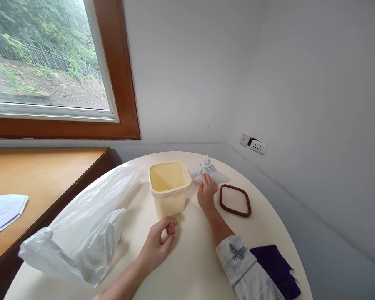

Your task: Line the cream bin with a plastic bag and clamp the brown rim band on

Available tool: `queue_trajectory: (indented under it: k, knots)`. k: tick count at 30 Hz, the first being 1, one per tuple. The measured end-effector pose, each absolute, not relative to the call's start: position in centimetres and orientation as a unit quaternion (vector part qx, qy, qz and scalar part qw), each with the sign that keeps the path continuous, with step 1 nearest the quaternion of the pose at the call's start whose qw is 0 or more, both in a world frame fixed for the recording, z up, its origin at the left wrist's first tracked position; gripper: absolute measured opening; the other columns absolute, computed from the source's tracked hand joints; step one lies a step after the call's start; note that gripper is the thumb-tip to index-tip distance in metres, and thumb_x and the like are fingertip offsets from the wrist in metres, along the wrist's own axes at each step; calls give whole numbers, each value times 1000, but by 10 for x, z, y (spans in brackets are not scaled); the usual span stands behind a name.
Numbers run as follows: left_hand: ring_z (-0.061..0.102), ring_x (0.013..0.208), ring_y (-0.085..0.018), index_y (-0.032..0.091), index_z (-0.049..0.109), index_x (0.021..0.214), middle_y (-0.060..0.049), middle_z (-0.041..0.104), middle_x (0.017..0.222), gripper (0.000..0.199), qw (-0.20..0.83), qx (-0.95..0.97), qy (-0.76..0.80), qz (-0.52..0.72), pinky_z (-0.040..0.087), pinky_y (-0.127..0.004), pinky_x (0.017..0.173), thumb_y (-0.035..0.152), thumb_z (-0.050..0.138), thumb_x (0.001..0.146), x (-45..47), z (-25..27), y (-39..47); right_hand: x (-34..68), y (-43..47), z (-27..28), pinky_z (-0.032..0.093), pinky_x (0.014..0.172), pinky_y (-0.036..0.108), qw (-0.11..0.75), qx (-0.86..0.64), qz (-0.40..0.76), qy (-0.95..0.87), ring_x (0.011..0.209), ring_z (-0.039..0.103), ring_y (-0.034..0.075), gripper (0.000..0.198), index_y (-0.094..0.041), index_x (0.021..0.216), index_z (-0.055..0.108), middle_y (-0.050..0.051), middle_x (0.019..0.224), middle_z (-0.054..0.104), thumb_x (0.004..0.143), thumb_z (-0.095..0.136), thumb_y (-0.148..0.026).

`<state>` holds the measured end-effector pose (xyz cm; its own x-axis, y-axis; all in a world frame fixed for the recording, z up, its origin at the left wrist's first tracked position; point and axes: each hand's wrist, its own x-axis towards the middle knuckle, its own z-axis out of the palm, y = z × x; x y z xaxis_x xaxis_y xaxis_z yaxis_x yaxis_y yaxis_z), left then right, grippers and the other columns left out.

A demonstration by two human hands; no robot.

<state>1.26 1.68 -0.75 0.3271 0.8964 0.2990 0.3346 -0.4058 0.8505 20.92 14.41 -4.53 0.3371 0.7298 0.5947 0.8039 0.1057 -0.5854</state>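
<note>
My left hand point(158, 243) hovers over the table in front of a cream plastic bin point(171, 200), its fingers loosely curled. A gap shows between thumb and forefinger, with nothing visible in it. The bin stands upright with its top uncovered. To its right, my right hand point(207, 192) reaches to a translucent plastic bag point(205, 167) tied in a knot. The fingers are bent against the bag's near side, and their tips are partly hidden. Just right of that hand lies a brown rounded-square frame point(236, 200), flat on the table.
A large crumpled clear plastic bag point(90, 233) spreads over the left of the round white table point(187, 275). Dark purple cloth point(276, 268) lies near the right edge. A wooden desk point(50, 166) with papers point(4, 210) stands left; walls and a socket point(258, 146) are behind.
</note>
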Motion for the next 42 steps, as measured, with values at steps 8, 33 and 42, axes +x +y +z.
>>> queue_trajectory:
  k: [8, 33, 42]
  knots:
    - [46, 61, -12, 20, 49, 81, 2, 43, 63, 18, 463, 676, 412, 399, 44, -24, 57, 13, 40, 68, 12, -8, 18, 200, 103, -42, 19, 101, 47, 447, -635, -20, -630, 123, 39, 21, 47, -18, 125, 48, 10, 130, 50, 85, 23, -17]
    - [53, 74, -13, 18, 33, 129, -3, 54, 84, 52, 529, 650, 348, 420, 45, -32, 77, 16, 45, 79, 12, -16, 22, 183, -5, -31, 17, 100, 49, 355, -585, -79, -725, 118, 43, 24, 45, -23, 130, 41, 7, 125, 53, 86, 33, -14]
    - [49, 72, -13, 21, 34, 131, -2, 52, 81, 51, 551, 639, 330, 424, 42, -30, 71, 21, 48, 82, 12, -21, 24, 181, -31, -25, 24, 91, 43, 334, -535, -102, -769, 113, 44, 26, 50, -17, 129, 42, 8, 123, 55, 79, 41, -8]
